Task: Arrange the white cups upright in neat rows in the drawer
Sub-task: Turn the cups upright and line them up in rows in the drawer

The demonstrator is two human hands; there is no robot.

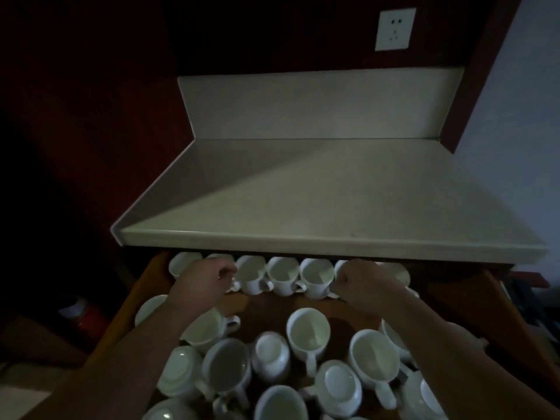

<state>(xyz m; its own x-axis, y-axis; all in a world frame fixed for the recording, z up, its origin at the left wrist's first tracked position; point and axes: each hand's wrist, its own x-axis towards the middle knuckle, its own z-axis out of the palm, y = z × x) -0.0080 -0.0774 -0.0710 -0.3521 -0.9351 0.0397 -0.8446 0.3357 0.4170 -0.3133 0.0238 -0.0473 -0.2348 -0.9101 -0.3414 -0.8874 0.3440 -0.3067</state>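
A wooden drawer (142,286) is pulled open below the counter and holds many white cups. Along its back edge stands an upright row of cups (283,275), handles toward me. My left hand (203,280) rests at the left part of that row, fingers curled on a cup that it mostly hides. At the row's right part, my right hand (366,283) is curled on another cup (341,266). Nearer me, loose cups lie jumbled: some upright (309,330), some upside down (271,354).
A pale countertop (318,201) overhangs the back of the drawer, with a backsplash and a white wall socket (395,29) above. A red-and-white container (80,316) stands low at the left. Dark clutter sits beyond the drawer's right side.
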